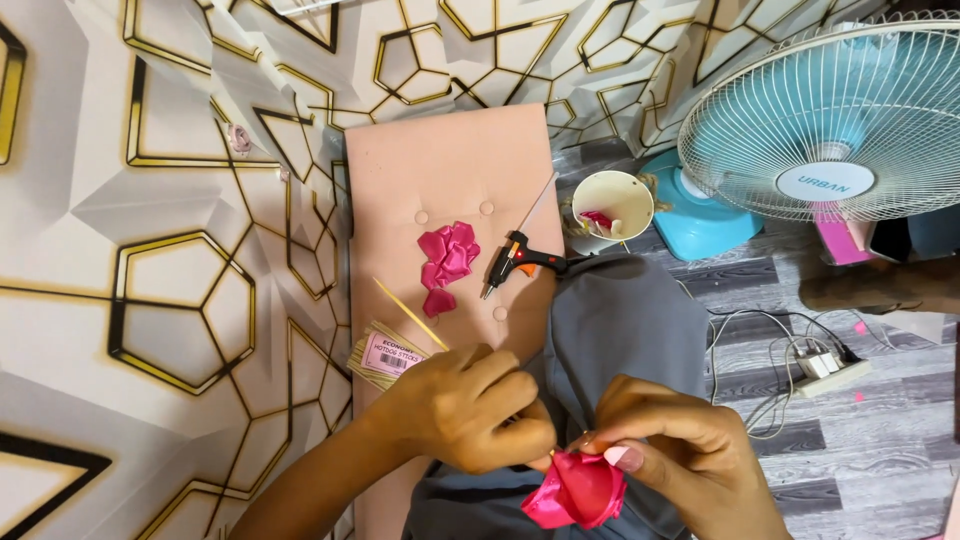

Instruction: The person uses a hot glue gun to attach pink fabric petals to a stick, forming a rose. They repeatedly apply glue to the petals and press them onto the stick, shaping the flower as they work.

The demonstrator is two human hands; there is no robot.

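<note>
A view from above, looking down at a person's two hands working over a lap covered in grey cloth [620, 320]. The left hand [470, 405] has its fingers curled and pressed together, pinching the near end of something thin; what exactly it grips is hidden by the knuckles. The right hand [665, 445] pinches a bright pink satin ribbon flower [575, 492] between thumb and fingertips, low in the middle of the view, touching both hands.

Beyond the hands lies one long pink padded board [440, 170]. On it rest a small cluster of pink ribbon petals [446, 258], about five or six, overlapping so the count is uncertain. Just beside them lies one black glue gun [520, 258] with an orange trigger. One loose wooden stick [410, 312] lies slanted near one packet of sticks [385, 355], which the left hand partly covers.

To the right stand one cream cup [612, 205] holding pink scraps, one blue and white table fan [830, 120], and one white power strip [830, 368] with cables on the grey wood-look floor.
</note>
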